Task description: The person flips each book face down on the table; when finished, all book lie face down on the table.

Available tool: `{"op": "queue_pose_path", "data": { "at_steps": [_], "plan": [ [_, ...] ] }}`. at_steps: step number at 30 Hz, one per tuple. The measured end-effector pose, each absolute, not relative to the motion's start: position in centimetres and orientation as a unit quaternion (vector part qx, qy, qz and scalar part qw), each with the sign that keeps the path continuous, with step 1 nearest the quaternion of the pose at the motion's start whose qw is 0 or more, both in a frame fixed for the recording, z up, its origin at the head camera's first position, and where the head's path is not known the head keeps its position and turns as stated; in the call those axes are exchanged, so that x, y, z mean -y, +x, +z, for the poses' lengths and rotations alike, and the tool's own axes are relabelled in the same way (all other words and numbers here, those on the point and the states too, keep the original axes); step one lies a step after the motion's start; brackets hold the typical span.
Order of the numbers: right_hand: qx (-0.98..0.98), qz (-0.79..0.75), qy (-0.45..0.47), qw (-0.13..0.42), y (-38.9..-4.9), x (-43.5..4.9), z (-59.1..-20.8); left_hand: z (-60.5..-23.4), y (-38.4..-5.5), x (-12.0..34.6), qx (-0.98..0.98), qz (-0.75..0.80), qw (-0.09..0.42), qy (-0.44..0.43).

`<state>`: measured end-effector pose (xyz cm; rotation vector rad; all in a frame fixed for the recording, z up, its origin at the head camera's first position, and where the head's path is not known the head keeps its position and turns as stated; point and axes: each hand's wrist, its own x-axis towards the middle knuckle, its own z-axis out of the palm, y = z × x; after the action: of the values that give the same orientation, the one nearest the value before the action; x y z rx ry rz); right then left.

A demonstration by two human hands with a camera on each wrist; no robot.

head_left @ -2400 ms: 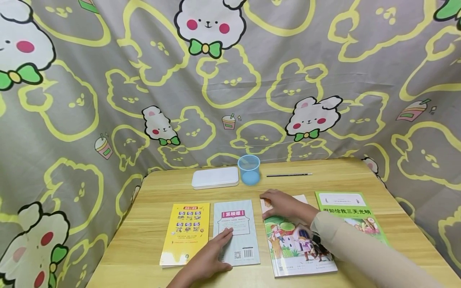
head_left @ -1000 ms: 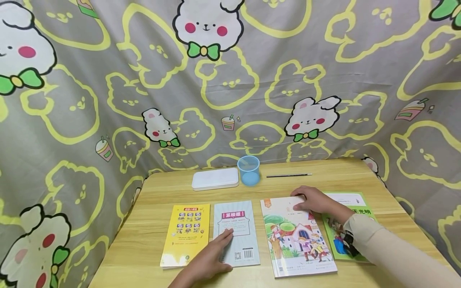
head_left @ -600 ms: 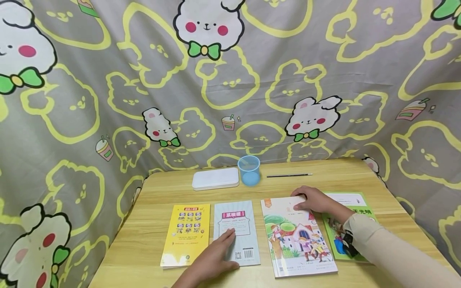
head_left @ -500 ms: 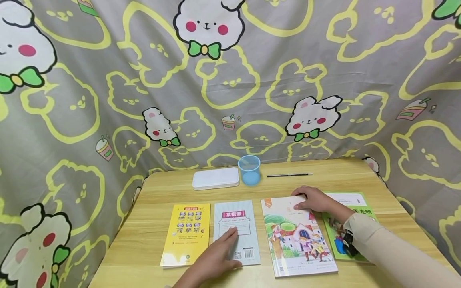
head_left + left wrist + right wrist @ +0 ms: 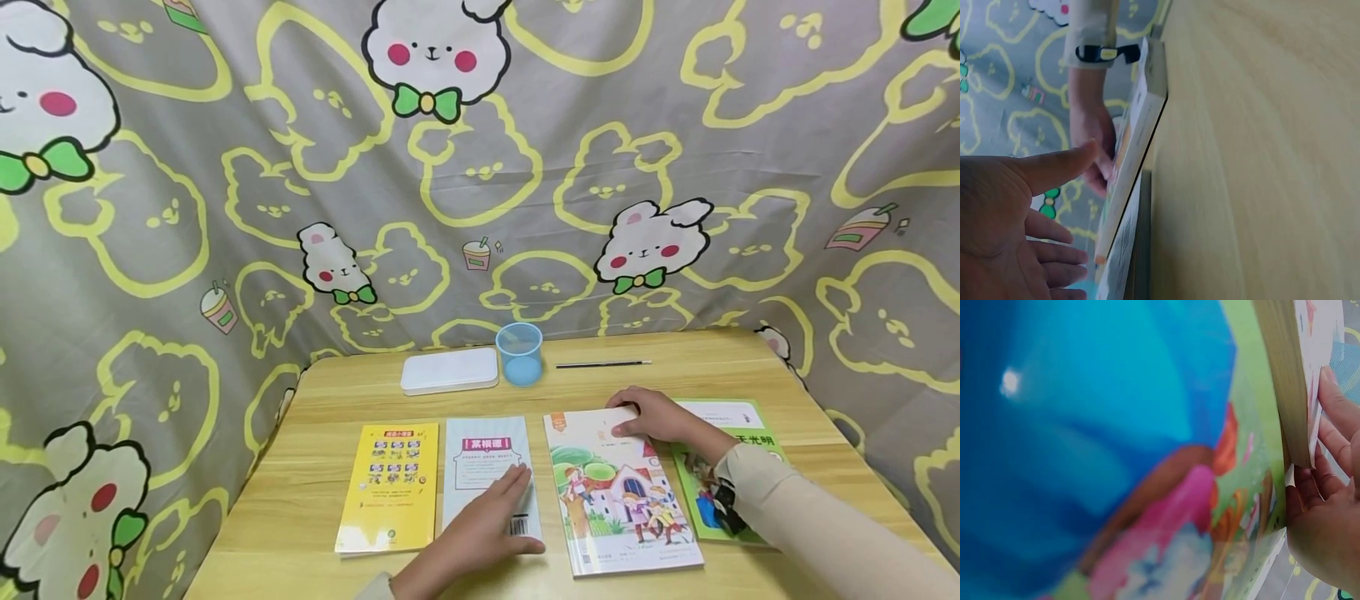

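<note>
Four books lie in a row on the table. In the head view my left hand (image 5: 480,537) extends over the lower part of a light blue book (image 5: 465,479), fingers straight and thumb spread. The left wrist view shows that palm (image 5: 991,231) holding nothing. My right hand (image 5: 656,417) holds the upper right corner of a picture book (image 5: 618,492) with a house and children on its cover. From the right wrist, the thumb is on the cover and curled fingers (image 5: 1313,484) are at its page edges. A green book (image 5: 708,492) lies partly under my right forearm.
A yellow book (image 5: 390,492) is at the left end of the row. Behind stand a white case (image 5: 450,371) and a blue cup (image 5: 519,354), with a thin pencil-like stick (image 5: 603,364) to their right. A patterned cloth (image 5: 420,192) hangs beyond the table's back edge.
My right hand has shifted from the picture book's upper left corner to its upper right one. More recently, my left hand has slid rightward across the light blue book. The books look unmoved.
</note>
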<state>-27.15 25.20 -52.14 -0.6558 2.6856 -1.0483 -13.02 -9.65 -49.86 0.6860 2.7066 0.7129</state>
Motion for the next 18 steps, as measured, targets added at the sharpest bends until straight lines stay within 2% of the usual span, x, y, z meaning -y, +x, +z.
{"op": "queue_pose_path", "data": {
  "at_steps": [10, 18],
  "plan": [
    [-0.905, -0.354, -0.218, 0.089, -27.3, -25.2, -52.5, -50.5, -13.0, 6.2, -0.937, 0.205, 0.119, 0.258],
    [-0.906, -0.352, -0.218, 0.088, -27.3, -25.0, -52.4, -50.4, -12.3, 4.7, -0.939, 0.164, 0.152, 0.259]
  ]
}}
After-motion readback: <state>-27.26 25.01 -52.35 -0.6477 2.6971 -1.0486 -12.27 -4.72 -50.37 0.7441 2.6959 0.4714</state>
